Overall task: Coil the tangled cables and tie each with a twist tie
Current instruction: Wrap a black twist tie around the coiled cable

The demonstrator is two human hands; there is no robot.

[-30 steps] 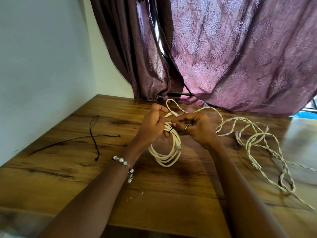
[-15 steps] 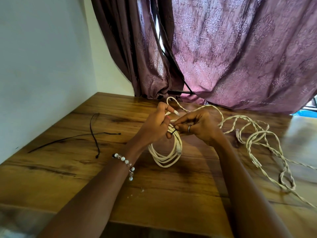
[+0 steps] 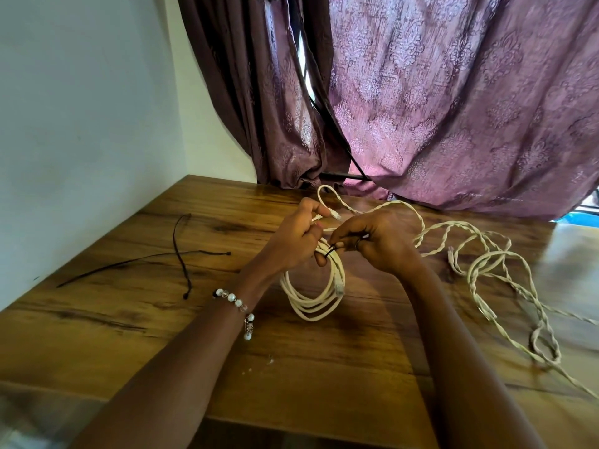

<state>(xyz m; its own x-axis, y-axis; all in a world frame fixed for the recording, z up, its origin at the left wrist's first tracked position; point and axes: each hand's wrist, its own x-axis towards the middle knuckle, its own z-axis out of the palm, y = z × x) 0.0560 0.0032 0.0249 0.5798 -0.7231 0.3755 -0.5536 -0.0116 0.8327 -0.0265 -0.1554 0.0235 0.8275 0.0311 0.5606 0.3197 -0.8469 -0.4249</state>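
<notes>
**A:** Above the wooden table [image 3: 136,322], just in front of us, our left hand [image 3: 296,241] has its fingers curled round the top of the cream round-jacket cable coil [image 3: 316,294], and the loops hang down from that grip.

**B:** And our right hand [image 3: 377,244] is pinched tight on the thin black twist tie [image 3: 330,251], which crosses the bundle right beside the left thumb. Both hands are closed, then, each on its own thing, almost touching.

**A:** One clear plug [image 3: 337,216] sticks out past the left fingers; another hangs against the coil's right side. We'd say this cable is light and springy. Loosen the hold and those loops look ready to fan open.

**B:** So the place to hold is just where we have it, at the crossing under the tie, every strand gathered. The tie looks like soft wire, easy to bend but slippery between fingertips, so we'd pinch it close to the bundle.

**A:** Over on the right, the twisted cream cable tangle [image 3: 492,270] sprawls across the table, well apart from the coil and not yet wound.

**B:** On the left lie two spare black ties [image 3: 181,251], crossed over each other. Whether this tie is fully twisted shut, we cannot tell.
</notes>
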